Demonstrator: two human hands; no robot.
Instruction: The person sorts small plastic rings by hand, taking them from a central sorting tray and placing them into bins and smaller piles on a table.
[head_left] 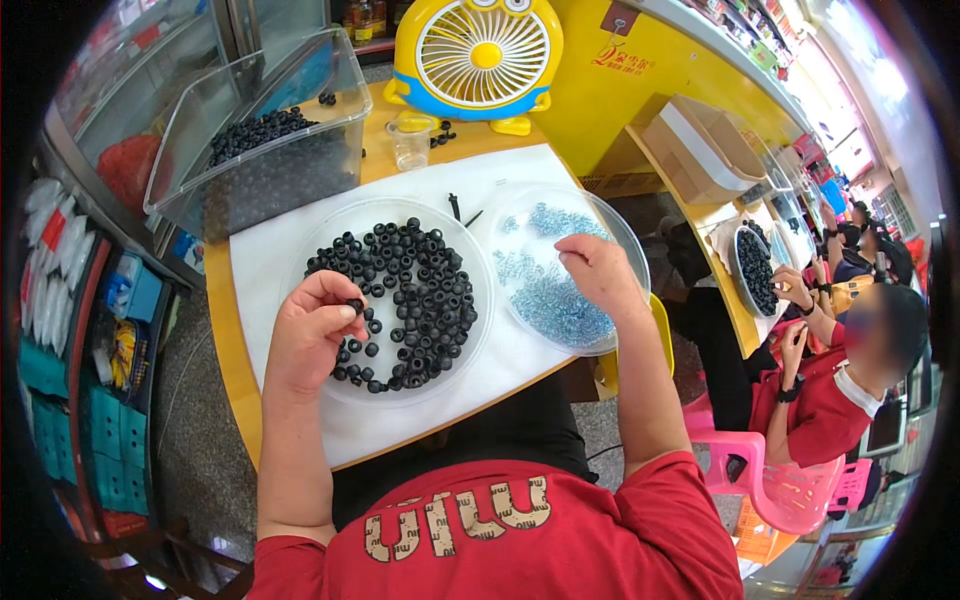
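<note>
My left hand pinches a black bead between thumb and fingertips, over the left side of a round clear dish. Many round black beads with wide holes lie in that dish. To the right, my right hand hovers above a second round dish, its thumb and forefinger pressed together. Whatever those fingertips hold, if anything, is too small to make out. Tiny glittering blue pieces cover much of the second dish, with pale patches between them.
Black beads half fill a clear plastic bin at the far left. A small clear cup stands before a yellow and blue fan. White sheeting covers the table. On the right, a seated person in red works at another table.
</note>
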